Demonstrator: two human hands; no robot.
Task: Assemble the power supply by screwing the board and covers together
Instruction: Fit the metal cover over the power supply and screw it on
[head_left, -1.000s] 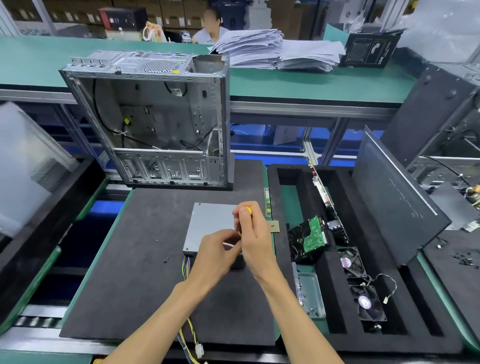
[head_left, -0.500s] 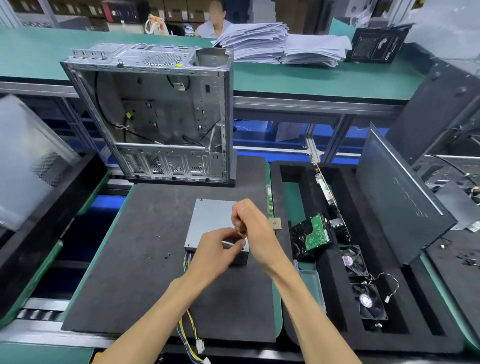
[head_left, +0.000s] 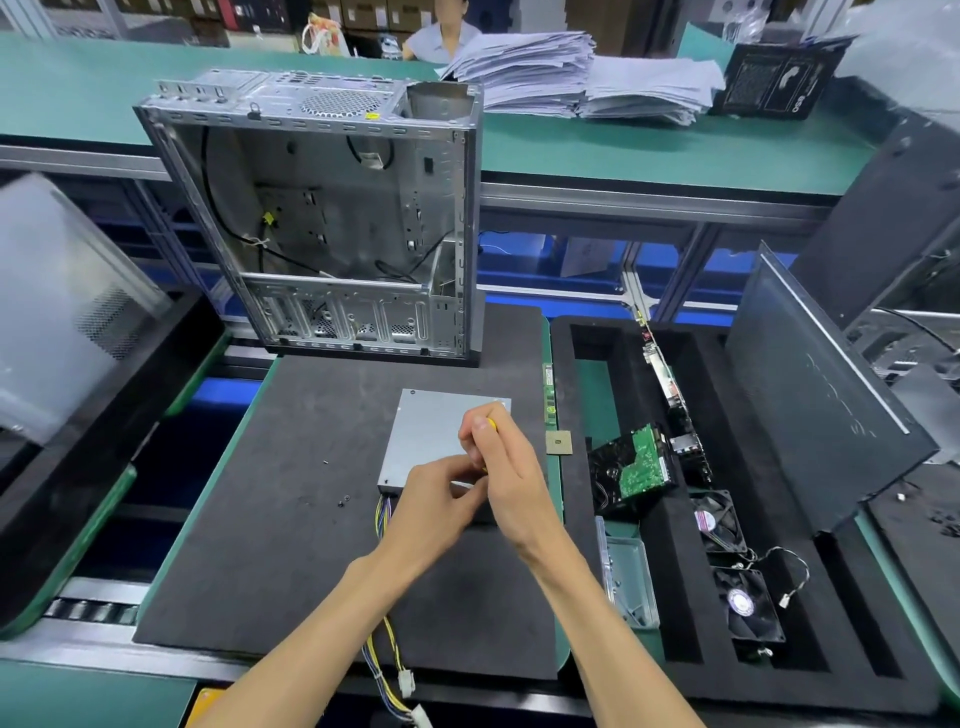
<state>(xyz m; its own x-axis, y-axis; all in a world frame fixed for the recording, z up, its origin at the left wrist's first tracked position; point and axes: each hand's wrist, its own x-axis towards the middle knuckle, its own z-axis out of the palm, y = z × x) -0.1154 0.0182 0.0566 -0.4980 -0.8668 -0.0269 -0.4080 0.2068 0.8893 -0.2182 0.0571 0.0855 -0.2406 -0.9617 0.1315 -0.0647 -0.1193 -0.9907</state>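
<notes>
Sheet-metal power supply (head_left: 441, 434): rigid, probably hefty, best gripped by its edges. Right hand (head_left: 501, 460) clenched round yellow-handled screwdriver (head_left: 490, 424); left hand (head_left: 436, 501) pinching near the tip, contents hidden.

head cam | wide-angle | looks forward and down | near the hands (head_left: 483, 488)

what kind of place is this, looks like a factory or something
Most likely a computer assembly line. A bare metal PC case stands on the black mat, a foam tray holds fans and circuit boards, and green workbenches run across behind, with a paper stack on one.
</notes>
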